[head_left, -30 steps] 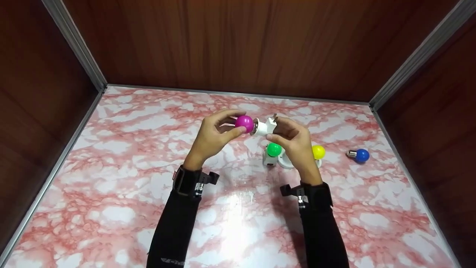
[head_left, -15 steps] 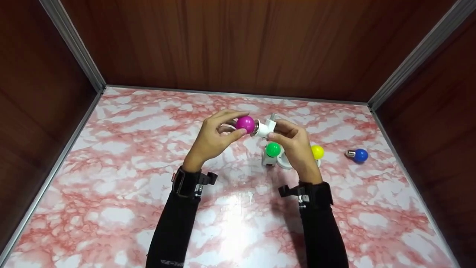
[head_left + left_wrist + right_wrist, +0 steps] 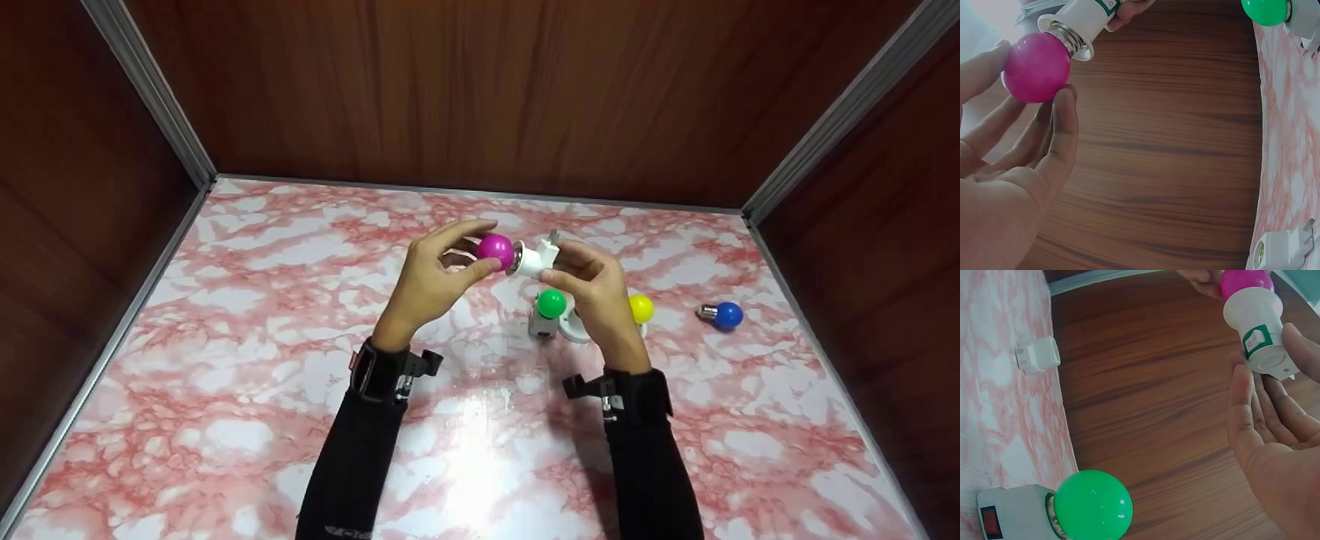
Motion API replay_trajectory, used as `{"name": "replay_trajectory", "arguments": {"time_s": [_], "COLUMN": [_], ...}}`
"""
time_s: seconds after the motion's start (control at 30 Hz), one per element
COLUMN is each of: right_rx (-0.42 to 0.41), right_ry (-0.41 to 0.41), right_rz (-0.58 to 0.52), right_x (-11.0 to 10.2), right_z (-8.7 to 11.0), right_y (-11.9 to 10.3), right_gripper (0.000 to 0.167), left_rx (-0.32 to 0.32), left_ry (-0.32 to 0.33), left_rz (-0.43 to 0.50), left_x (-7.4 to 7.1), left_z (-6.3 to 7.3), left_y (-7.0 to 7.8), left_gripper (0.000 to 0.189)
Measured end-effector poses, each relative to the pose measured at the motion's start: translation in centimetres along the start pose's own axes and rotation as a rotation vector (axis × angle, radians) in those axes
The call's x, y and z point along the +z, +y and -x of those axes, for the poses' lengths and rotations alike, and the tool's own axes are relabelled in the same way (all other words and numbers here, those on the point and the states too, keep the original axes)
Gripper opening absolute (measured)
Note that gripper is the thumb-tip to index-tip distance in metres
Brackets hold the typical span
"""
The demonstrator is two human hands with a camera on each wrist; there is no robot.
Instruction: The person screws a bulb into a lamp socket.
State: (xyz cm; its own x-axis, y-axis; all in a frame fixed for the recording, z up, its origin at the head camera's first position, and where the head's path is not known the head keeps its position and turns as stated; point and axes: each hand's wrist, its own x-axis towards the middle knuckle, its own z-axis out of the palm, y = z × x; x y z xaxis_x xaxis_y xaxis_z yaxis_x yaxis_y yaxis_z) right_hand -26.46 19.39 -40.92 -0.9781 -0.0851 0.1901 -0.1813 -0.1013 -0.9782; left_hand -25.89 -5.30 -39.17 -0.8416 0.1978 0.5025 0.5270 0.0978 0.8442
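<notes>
My left hand (image 3: pixel 427 281) pinches a magenta light bulb (image 3: pixel 495 253) between thumb and fingers. Its metal screw base (image 3: pixel 1066 35) sits partly inside the mouth of a white plug-in lamp socket (image 3: pixel 531 261); some thread still shows. That socket is held by my right hand (image 3: pixel 604 292), thumb in front and fingers behind. A switch with a green surround (image 3: pixel 1257 340) is on the socket's side, and metal prongs (image 3: pixel 554 236) stick out at its far end. Both hands are raised above the marbled table.
Below the right hand stands a green bulb (image 3: pixel 551 303) in a white switched socket (image 3: pixel 1016 512). Beside it a yellow bulb (image 3: pixel 641 308) and a round white base (image 3: pixel 574 327) are partly hidden by that arm. A blue bulb (image 3: pixel 728 316) lies right; another white socket (image 3: pixel 1039 355) rests on the table.
Both hands stay in almost the same place, bulb and socket still joined. The socket's prong end has tilted slightly, and the left fingers have shifted a little on the bulb.
</notes>
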Motion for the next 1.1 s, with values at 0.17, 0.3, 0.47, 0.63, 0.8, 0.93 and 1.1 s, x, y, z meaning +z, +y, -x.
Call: {"name": "replay_trajectory", "arguments": {"time_s": [0.17,0.3,0.47,0.63,0.8,0.93,1.1], "right_rx": [-0.004,-0.003,0.009,0.006,-0.022,-0.063,-0.103], "right_ry": [-0.017,-0.026,-0.027,-0.013,0.034,0.053,0.040], "right_rz": [-0.001,-0.011,-0.023,-0.031,-0.025,0.004,0.011], "right_x": [-0.08,-0.09,-0.17,-0.12,0.09,0.24,0.28], "right_z": [0.07,0.08,0.08,0.06,0.00,0.10,0.44], "right_y": [-0.10,-0.17,-0.16,-0.21,-0.24,-0.47,-0.62], "right_gripper": [0.042,0.040,0.041,0.040,0.040,0.039,0.042], "left_rx": [0.019,0.053,0.087,0.094,0.076,0.056,0.039], "left_ry": [-0.016,-0.035,-0.060,-0.069,-0.081,-0.077,-0.040], "left_rz": [0.019,0.064,0.115,0.101,0.075,0.092,0.126], "left_x": [-0.07,-0.09,-0.17,-0.34,-0.37,-0.28,-0.13], "left_z": [-0.03,-0.06,-0.11,-0.08,-0.06,-0.07,-0.08], "left_y": [-0.10,-0.28,-0.42,-0.53,-0.72,-0.58,-0.36], "left_gripper": [0.046,0.044,0.044,0.043,0.044,0.043,0.039]}}
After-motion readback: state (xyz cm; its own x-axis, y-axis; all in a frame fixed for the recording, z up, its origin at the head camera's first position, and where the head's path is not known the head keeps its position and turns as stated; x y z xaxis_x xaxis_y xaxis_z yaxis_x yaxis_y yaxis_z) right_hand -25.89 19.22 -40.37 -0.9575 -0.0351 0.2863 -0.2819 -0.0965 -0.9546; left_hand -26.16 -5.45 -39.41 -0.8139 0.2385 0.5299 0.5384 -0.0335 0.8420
